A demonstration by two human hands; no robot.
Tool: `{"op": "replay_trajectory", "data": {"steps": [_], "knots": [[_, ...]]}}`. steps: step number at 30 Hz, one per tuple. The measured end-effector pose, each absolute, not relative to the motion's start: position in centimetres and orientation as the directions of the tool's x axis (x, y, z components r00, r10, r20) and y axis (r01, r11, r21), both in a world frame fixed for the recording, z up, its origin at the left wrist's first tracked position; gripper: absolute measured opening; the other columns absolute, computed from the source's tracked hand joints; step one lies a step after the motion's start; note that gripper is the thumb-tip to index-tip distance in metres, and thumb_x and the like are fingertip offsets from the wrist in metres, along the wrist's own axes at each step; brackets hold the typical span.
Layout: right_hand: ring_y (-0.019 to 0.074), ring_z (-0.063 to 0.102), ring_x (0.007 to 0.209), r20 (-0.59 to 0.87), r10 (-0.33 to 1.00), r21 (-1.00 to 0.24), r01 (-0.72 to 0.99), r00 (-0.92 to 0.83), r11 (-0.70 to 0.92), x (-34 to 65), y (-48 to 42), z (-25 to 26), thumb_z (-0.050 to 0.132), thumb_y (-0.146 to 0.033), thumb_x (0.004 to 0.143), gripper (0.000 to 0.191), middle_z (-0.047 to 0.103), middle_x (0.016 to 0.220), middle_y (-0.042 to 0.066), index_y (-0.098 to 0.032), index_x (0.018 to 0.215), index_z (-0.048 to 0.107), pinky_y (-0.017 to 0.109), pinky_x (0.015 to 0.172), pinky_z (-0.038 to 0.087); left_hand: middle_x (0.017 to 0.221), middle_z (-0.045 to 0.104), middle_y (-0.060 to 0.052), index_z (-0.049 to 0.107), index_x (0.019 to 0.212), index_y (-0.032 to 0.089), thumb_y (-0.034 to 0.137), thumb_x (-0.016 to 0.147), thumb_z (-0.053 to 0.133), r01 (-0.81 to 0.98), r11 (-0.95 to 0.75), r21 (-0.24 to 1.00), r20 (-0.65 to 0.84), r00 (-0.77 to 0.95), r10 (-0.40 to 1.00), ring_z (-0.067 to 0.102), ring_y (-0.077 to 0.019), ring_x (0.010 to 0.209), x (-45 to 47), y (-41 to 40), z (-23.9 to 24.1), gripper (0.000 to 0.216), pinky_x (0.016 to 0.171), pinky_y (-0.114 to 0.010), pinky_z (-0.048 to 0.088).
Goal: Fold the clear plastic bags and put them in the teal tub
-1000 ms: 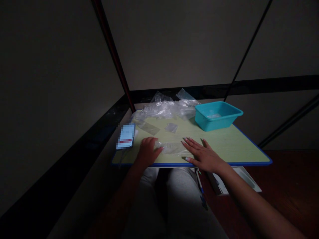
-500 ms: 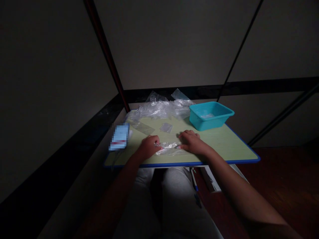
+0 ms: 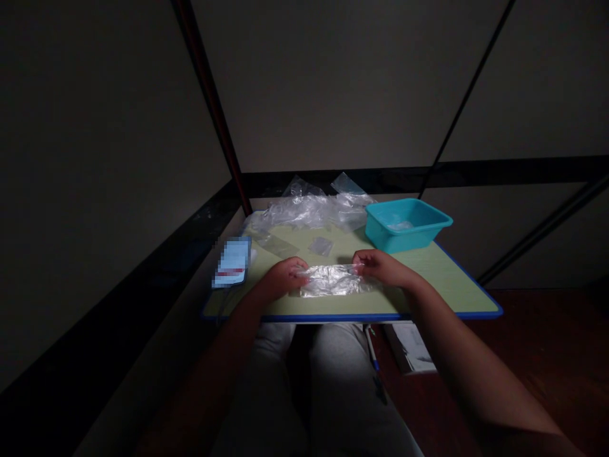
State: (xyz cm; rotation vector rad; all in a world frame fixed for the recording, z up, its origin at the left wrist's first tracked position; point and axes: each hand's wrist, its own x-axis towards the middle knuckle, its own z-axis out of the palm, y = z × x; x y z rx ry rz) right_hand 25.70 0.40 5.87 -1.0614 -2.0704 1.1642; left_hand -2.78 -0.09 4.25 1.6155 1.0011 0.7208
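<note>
A clear plastic bag (image 3: 330, 281) is stretched between my two hands over the near part of the table. My left hand (image 3: 287, 274) pinches its left end, and my right hand (image 3: 378, 266) pinches its upper right part. The bag is crinkled and shiny, wider than it is tall. Just beyond it, a small folded piece of clear plastic (image 3: 321, 245) lies flat on the table (image 3: 428, 285). A heap of clear plastic bags (image 3: 309, 209) is spread along the far edge.
A turquoise basin (image 3: 404, 238) stands at the back right, with some clear plastic inside. To the left lies a phone (image 3: 232, 261) with a blurred screen. Walls close in behind and on the left. Below the table, a white box (image 3: 413, 348) sits on the floor.
My hands have moved apart, the right one shifting right, and the bag between them is now pulled wider and flatter. The view has shifted slightly.
</note>
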Motion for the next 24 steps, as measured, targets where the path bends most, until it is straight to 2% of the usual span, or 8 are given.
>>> {"op": "replay_trajectory", "data": {"steps": [6,12,14,16,18,20,22,24], "knots": [[0.0118,0.049,0.055,0.070,0.830,-0.887,0.347,-0.553,0.306,26.5,0.3,7.2,0.062,-0.042,0.075,0.028,0.053,0.059,-0.002,-0.017,0.071,0.052,0.025,0.053,0.038,0.052,0.051,0.005,0.047,0.063,0.017,0.038,0.066,0.063,0.449,-0.126,0.885,-0.097,0.440,0.893,0.052,-0.0102,0.042,-3.5,-0.1,5.0,0.026,0.043,-0.021,0.038],[0.0100,0.045,0.048,0.002,0.853,-0.833,0.471,-0.522,0.289,26.6,0.7,5.4,0.060,-0.039,0.073,0.024,0.050,0.056,-0.004,-0.017,0.070,0.052,0.022,0.046,0.034,0.048,0.054,0.004,0.047,0.061,0.018,0.035,0.070,0.060,0.722,-0.143,0.677,-0.204,0.371,0.906,0.055,-0.0128,0.046,-5.3,-0.6,6.1,0.023,0.047,-0.022,0.039],[0.0095,0.044,0.046,-0.040,0.863,-0.816,0.514,-0.504,0.263,26.5,1.0,4.4,0.059,-0.039,0.073,0.023,0.049,0.055,-0.005,-0.017,0.071,0.052,0.022,0.044,0.032,0.057,0.058,0.002,0.050,0.067,0.018,0.036,0.068,0.064,0.783,-0.155,0.602,-0.125,0.284,0.951,0.058,-0.0149,0.054,-5.4,-0.7,6.2,0.023,0.051,-0.024,0.040],[0.0100,0.045,0.047,-0.044,0.871,-0.780,0.562,-0.490,0.276,26.4,1.4,3.7,0.058,-0.038,0.074,0.021,0.051,0.055,-0.004,-0.017,0.072,0.053,0.022,0.046,0.033,0.074,0.062,-0.001,0.053,0.077,0.018,0.038,0.069,0.066,0.838,-0.195,0.509,0.047,0.199,0.979,0.061,-0.0186,0.070,-4.7,-1.2,6.2,0.025,0.061,-0.027,0.044],[0.0119,0.050,0.052,-0.001,0.880,-0.687,0.640,-0.474,0.344,26.2,1.4,3.5,0.057,-0.036,0.075,0.019,0.057,0.059,-0.001,-0.017,0.073,0.057,0.023,0.051,0.036,0.094,0.063,-0.007,0.056,0.091,0.017,0.039,0.074,0.064,0.885,-0.255,0.390,0.256,0.163,0.953,0.059,-0.0230,0.090,-3.2,-2.2,6.1,0.030,0.078,-0.033,0.045],[0.0157,0.056,0.063,0.090,0.901,-0.530,0.746,-0.424,0.404,25.9,1.0,3.8,0.057,-0.033,0.077,0.017,0.064,0.071,0.004,-0.016,0.079,0.061,0.026,0.058,0.039,0.113,0.059,-0.012,0.054,0.108,0.015,0.040,0.081,0.058,0.879,-0.370,0.302,0.376,0.247,0.893,0.053,-0.0255,0.109,-1.1,-3.6,5.8,0.037,0.094,-0.039,0.040],[0.0219,0.060,0.080,0.216,0.917,-0.346,0.852,-0.336,0.394,25.4,0.0,4.3,0.055,-0.033,0.081,0.022,0.067,0.091,0.010,-0.016,0.092,0.064,0.031,0.070,0.042,0.134,0.048,-0.013,0.048,0.123,0.017,0.045,0.083,0.055,0.839,-0.499,0.217,0.398,0.391,0.830,0.039,-0.0278,0.127,1.2,-5.1,5.1,0.049,0.106,-0.045,0.028],[0.0278,0.056,0.102,0.329,0.903,-0.212,0.910,-0.276,0.356,24.7,-1.4,4.4,0.049,-0.033,0.086,0.031,0.062,0.113,0.015,-0.017,0.109,0.061,0.041,0.086,0.040,0.145,0.035,-0.012,0.037,0.135,0.018,0.051,0.086,0.048,0.797,-0.577,0.177,0.360,0.493,0.792,0.027,-0.0265,0.136,3.1,-6.1,4.2,0.060,0.110,-0.047,0.021]]}}
